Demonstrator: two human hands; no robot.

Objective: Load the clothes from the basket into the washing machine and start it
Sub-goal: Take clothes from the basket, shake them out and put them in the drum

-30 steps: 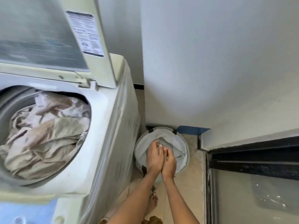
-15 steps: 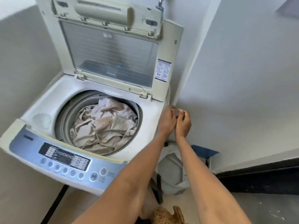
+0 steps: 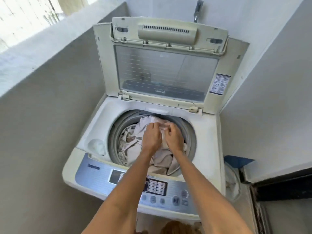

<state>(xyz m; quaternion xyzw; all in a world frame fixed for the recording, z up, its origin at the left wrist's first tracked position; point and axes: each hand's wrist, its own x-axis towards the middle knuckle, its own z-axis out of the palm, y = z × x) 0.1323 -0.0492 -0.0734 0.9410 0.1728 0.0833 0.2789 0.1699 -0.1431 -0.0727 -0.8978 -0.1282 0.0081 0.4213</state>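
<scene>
Both hands, left (image 3: 152, 137) and right (image 3: 174, 138), pinch a small pale cloth (image 3: 162, 126) over the drum (image 3: 190, 132). It looks light and limp; any bunched fold gives hold.

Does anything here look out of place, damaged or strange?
Nothing stands out. The washing machine has its lid raised, and the clothes lie inside the drum. The left hand and right hand are on them.

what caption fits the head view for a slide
Both hands, left hand and right hand, over the pale clothes in the open top-load washing machine.
</scene>
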